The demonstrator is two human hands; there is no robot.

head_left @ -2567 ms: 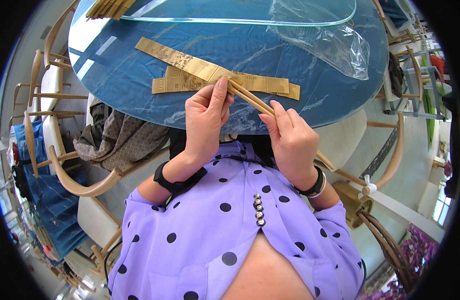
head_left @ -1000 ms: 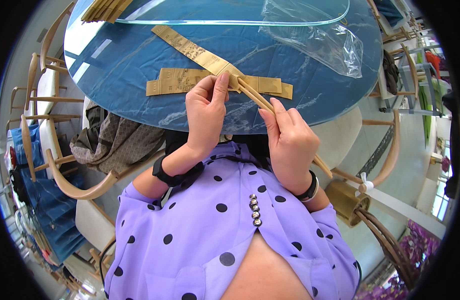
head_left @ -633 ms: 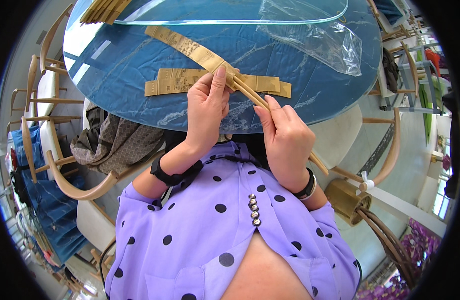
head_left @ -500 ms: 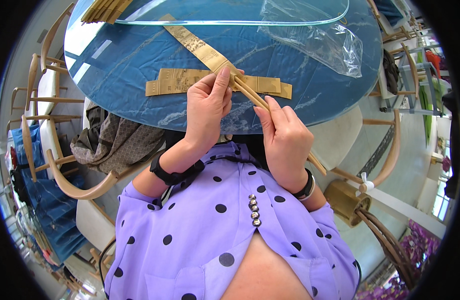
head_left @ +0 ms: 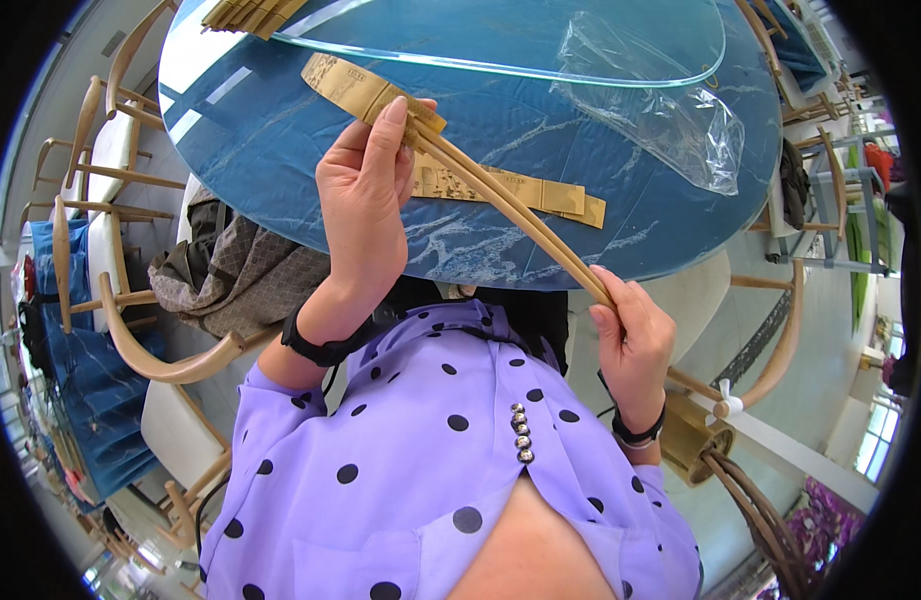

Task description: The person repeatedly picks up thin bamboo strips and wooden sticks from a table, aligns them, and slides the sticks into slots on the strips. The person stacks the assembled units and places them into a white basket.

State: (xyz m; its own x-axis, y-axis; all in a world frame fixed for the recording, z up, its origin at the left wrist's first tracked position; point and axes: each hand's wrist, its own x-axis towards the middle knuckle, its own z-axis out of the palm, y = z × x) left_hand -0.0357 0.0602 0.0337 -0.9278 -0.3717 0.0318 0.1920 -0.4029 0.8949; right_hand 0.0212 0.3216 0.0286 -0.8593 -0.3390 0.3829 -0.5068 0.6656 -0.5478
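Note:
A gold printed paper chopstick sleeve (head_left: 347,90) is pinched between the thumb and fingers of my left hand (head_left: 366,190), raised above the table. Out of its near end runs a pair of light wooden chopsticks (head_left: 511,205), slanting down to the right. My right hand (head_left: 636,350) pinches their lower ends beyond the table edge. How far the sticks reach inside the sleeve is hidden. More flat gold sleeves (head_left: 526,192) lie on the table, overlapping one another and partly covered by my left hand.
A glass disc (head_left: 501,68) rests on the blue marbled table (head_left: 281,150). Several gold sleeves (head_left: 249,14) are stacked at the far left, and a crumpled clear plastic bag (head_left: 671,130) lies at the right. Wooden chairs (head_left: 171,360) stand around, one with a patterned bag (head_left: 231,270).
My left hand has moved left with the sleeve, lifting it off the others. My right hand has gone right and nearer, from the middle of the chopsticks to their ends.

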